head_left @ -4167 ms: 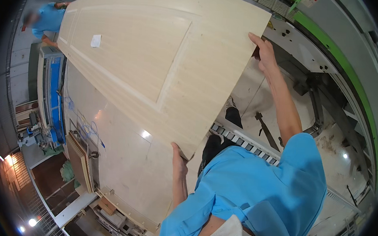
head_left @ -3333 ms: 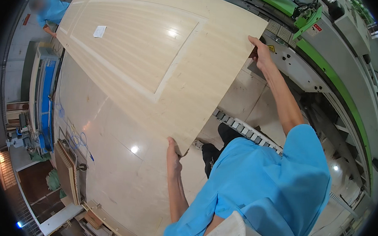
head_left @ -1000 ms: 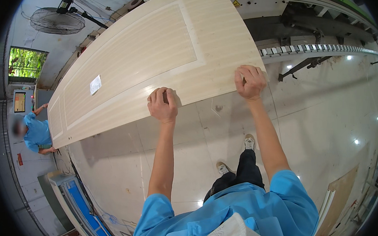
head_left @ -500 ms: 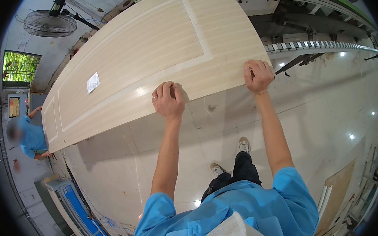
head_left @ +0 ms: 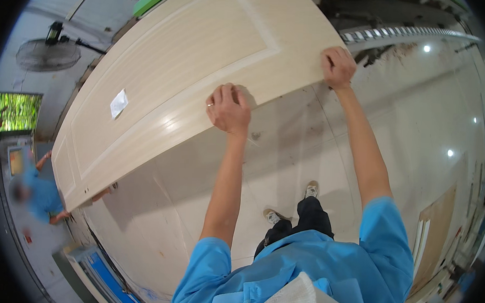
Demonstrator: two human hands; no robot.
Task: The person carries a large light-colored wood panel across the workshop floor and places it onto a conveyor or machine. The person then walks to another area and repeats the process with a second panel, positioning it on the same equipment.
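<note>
Far left, a co-worker in blue (head_left: 41,196) at the far end of the pale wooden panel (head_left: 186,65), stretched rightward above the tiled floor (head_left: 281,159). At centre, the left hand (head_left: 229,108), fingers curled at the near edge. Right, near the corner, the right hand (head_left: 338,67), likewise curled. Impossible to tell whether pinching or merely resting. Apparently steadying the panel; next, probably calling for even effort from both sides, matched to the far end.

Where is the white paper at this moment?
In the head view, the white paper lies on the pale panel, in the picture's left half, left of the person's left hand.
</note>
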